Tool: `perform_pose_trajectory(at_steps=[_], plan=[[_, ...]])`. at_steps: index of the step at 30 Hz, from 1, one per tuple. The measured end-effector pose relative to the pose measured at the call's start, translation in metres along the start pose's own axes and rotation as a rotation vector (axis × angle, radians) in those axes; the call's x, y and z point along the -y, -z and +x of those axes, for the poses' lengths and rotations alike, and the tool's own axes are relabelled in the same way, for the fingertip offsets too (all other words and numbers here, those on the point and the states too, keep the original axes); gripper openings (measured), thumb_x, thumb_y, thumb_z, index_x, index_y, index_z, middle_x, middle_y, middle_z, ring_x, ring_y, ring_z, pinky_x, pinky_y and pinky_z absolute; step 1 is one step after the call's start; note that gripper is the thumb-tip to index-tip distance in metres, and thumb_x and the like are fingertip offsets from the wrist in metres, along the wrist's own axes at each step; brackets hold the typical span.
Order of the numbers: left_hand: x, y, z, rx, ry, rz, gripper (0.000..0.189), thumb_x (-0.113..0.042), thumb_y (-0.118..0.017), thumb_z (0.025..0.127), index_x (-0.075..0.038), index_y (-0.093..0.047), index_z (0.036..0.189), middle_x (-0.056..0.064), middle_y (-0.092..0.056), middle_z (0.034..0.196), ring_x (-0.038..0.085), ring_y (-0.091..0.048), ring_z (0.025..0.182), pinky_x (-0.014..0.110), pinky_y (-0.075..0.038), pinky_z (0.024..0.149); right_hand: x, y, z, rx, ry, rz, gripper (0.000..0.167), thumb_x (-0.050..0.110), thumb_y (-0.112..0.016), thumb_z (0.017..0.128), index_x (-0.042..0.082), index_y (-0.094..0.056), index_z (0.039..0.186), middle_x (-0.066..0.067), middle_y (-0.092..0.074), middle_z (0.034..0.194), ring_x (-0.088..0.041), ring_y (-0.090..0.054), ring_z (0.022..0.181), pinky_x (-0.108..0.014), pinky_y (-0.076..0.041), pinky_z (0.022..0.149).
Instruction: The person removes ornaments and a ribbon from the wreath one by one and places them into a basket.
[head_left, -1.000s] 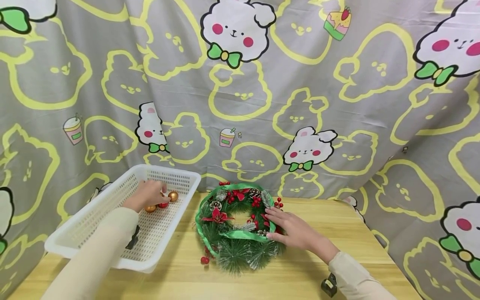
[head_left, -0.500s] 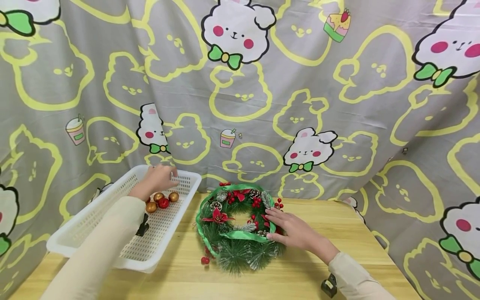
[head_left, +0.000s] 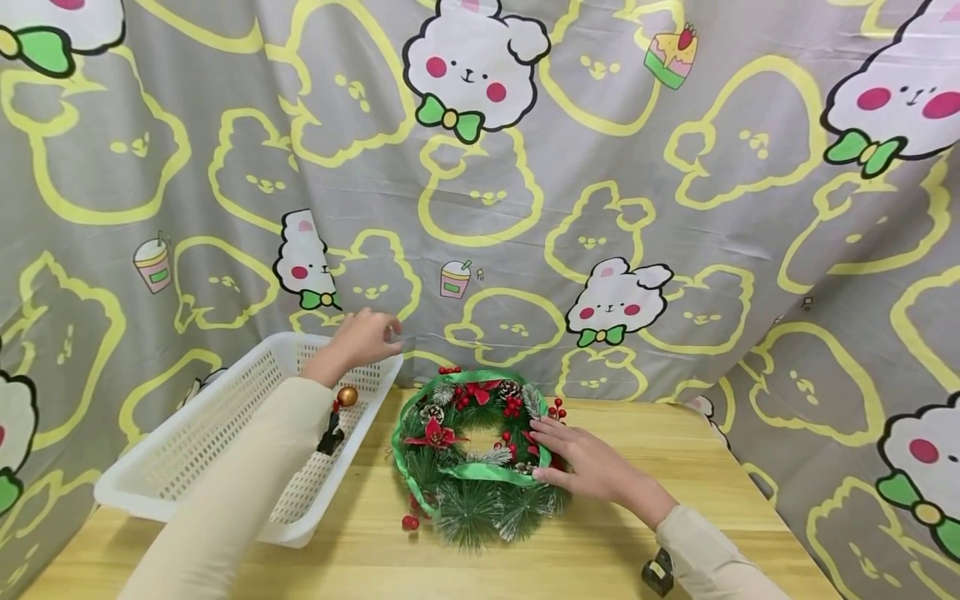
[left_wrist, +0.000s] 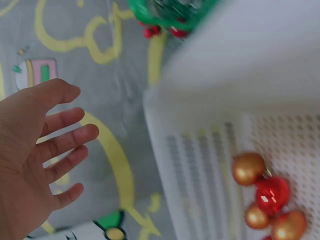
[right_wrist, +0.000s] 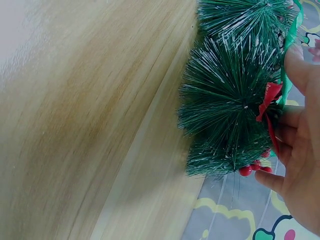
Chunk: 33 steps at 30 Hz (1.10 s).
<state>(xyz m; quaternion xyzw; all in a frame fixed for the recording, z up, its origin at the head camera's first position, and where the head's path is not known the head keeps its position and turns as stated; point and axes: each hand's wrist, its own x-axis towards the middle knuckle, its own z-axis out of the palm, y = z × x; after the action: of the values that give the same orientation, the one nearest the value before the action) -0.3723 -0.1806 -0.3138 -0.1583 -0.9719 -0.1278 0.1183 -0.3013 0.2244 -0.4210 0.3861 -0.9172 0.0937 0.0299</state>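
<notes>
My left hand hovers above the far end of a white plastic basket, near its right corner. Its fingers are relaxed and apart, and the left wrist view shows nothing in the palm. Gold balls and a shiny red ball lie inside the basket; in the head view my arm partly hides them. A green Christmas wreath with pinecones, red flowers and berries lies on the table. Green ribbon loops loosely over it. My right hand rests on the wreath's right side, thumb touching the ribbon, fingers fairly straight.
The wooden table carries the basket at left and the wreath in the middle. A grey patterned curtain hangs right behind the table. Small black wrist devices are worn at both sleeves.
My left hand has lifted from among the balls, moving up and right to above the basket's far rim. My right hand and the wreath have stayed in place.
</notes>
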Motion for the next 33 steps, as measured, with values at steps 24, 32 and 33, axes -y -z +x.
perform_pose_trajectory(at_steps=[24, 32, 33], plan=[[-0.089, -0.036, 0.045, 0.189, -0.106, -0.177, 0.029, -0.025, -0.066, 0.100, -0.015, -0.073, 0.127, 0.003, -0.075, 0.119, 0.027, -0.062, 0.124, 0.062, -0.030, 0.116, -0.005, -0.003, -0.001, 0.006, -0.008, 0.015, 0.071, 0.057, -0.051, 0.102, 0.007, -0.046, 0.153, -0.013, -0.039, 0.162, -0.036, -0.033, 0.152, -0.060, -0.033, 0.117], [-0.098, -0.062, 0.048, 0.189, -0.133, -0.123, 0.029, -0.022, -0.068, 0.099, -0.015, -0.073, 0.127, 0.005, -0.071, 0.130, 0.031, -0.058, 0.130, 0.061, -0.032, 0.116, -0.005, -0.003, -0.001, 0.001, 0.005, 0.000, 0.071, 0.057, -0.050, 0.102, 0.007, -0.047, 0.152, -0.013, -0.040, 0.162, -0.036, -0.034, 0.152, -0.058, -0.034, 0.116], [-0.098, -0.064, 0.049, 0.191, -0.130, -0.119, 0.030, -0.022, -0.068, 0.099, -0.014, -0.072, 0.128, 0.005, -0.071, 0.131, 0.032, -0.056, 0.131, 0.061, -0.032, 0.116, -0.005, -0.003, -0.001, 0.000, 0.008, -0.005, 0.071, 0.057, -0.050, 0.102, 0.007, -0.047, 0.152, -0.013, -0.041, 0.161, -0.036, -0.034, 0.151, -0.058, -0.035, 0.116]])
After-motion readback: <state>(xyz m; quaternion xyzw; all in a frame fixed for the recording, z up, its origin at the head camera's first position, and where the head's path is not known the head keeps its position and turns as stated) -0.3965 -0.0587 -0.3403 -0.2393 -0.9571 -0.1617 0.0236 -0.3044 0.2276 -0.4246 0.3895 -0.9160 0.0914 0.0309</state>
